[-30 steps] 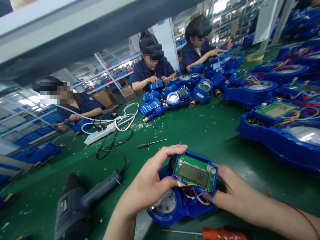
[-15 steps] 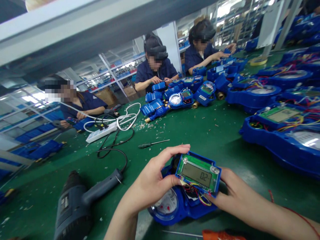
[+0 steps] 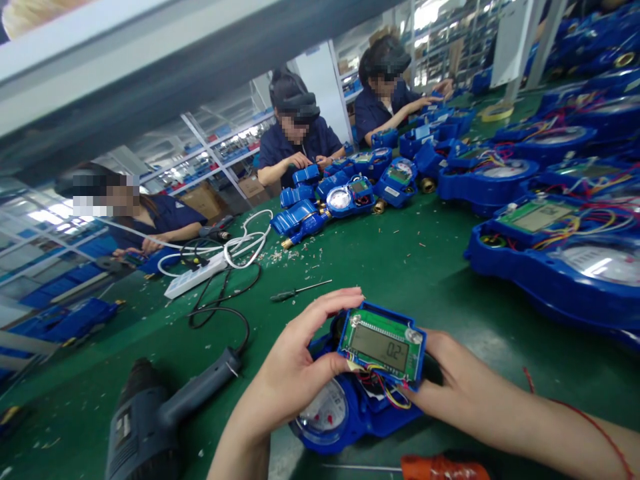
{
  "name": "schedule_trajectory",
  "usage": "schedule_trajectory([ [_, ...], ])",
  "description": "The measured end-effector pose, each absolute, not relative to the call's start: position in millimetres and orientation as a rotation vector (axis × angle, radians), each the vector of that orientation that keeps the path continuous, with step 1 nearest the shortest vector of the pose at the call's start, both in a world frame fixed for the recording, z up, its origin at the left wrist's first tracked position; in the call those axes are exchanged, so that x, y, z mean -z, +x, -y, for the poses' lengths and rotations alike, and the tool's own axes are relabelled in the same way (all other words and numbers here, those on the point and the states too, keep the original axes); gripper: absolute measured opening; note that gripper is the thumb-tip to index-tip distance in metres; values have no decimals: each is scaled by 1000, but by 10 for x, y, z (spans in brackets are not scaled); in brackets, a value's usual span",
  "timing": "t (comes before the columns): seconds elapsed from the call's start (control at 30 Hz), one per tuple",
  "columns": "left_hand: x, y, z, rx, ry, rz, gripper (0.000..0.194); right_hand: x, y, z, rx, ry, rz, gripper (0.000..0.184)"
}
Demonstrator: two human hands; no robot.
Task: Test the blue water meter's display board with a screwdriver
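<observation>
Between my hands is a blue-framed display module [image 3: 383,341] with a green circuit board and an LCD reading about 0.2. My left hand [image 3: 293,373] grips its left side, thumb at the lower edge and fingers along the top. On the right side, my right hand [image 3: 453,377] pinches the frame's edge. Red, yellow and black wires [image 3: 383,387] run from the module down into a blue water meter [image 3: 350,427] on the bench, tilted beneath it. The meter's round dial [image 3: 323,407] shows below my left hand.
A heat gun [image 3: 145,420] lies at left, a dark-handled screwdriver [image 3: 300,291] ahead, an orange-handled tool [image 3: 443,468] at the near edge. A white power strip [image 3: 195,275] with cords lies farther left. Several blue meters [image 3: 555,260] crowd the right. Co-workers [image 3: 300,133] sit opposite.
The whole scene sits slightly farther left in view, as the camera has turned a little. Both hands keep their hold on the display module.
</observation>
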State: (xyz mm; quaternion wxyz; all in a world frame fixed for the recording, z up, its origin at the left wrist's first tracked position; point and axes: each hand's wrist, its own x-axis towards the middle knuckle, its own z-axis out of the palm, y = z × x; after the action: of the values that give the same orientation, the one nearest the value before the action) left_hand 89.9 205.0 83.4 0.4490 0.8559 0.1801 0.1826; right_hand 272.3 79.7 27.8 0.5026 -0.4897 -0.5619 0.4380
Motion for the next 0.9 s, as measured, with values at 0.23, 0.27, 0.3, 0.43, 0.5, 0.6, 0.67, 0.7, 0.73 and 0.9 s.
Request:
schedule_trajectory([
  [0.23, -849, 935, -1990, -536, 2390, -436, 68, -281, 2701, -823, -993, -1200, 1397, 34],
  [0.27, -851, 939, -1979, -545, 2420, -435, 69, -273, 2696, -818, -993, -1196, 1396, 35],
  [0.3, -854, 941, -1970, -549, 2441, -436, 70, -262, 2691, -813, -997, -1188, 1394, 34],
  [0.43, -880, 932, -1962, -553, 2475, -436, 62, -204, 2671, -796, -1046, -1163, 1379, 36],
  [0.5, -895, 920, -1971, -550, 2485, -449, 57, -176, 2661, -797, -1072, -1160, 1367, 38],
  [0.6, -910, 904, -1981, -534, 2486, -474, 53, -159, 2656, -812, -1116, -1127, 1331, 39],
  [0.67, -914, 900, -1979, -523, 2476, -479, 51, -158, 2660, -826, -1154, -1097, 1287, 41],
  [0.7, -915, 899, -1976, -517, 2470, -487, 50, -154, 2664, -833, -1167, -1088, 1260, 42],
  [0.73, -918, 898, -1972, -513, 2464, -505, 49, -145, 2668, -839, -1178, -1086, 1234, 43],
  [0.9, -944, 902, -1952, -536, 2441, -605, 30, -66, 2686, -846, -1213, -1143, 1163, 51],
])
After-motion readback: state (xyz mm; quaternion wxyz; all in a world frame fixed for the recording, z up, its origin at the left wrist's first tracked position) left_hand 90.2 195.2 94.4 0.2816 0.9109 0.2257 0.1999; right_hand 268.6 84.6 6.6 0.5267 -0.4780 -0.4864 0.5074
